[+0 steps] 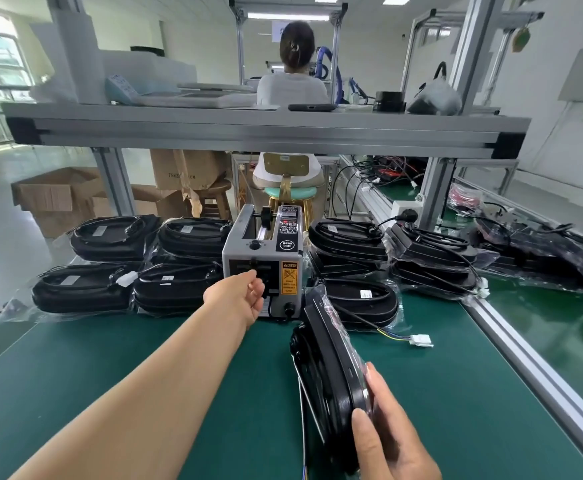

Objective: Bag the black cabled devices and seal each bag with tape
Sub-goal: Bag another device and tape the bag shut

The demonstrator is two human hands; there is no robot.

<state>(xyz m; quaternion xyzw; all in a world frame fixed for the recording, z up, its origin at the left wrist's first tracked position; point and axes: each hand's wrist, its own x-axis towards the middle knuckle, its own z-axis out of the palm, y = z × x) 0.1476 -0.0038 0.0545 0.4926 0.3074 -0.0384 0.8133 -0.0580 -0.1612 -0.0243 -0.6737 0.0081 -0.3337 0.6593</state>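
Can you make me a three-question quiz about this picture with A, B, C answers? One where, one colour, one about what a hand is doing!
1. Where is the left hand? A on a box. B at the front of the tape machine. C on the shelf.
2. What colour is the mat? A red. B yellow. C green.
3. What is the right hand doing? A gripping a bagged device. B lying empty. C pressing a button.
Answers: 1 B, fingers at its slot. 2 C, plainly green. 3 A, fingers curl round the bag.
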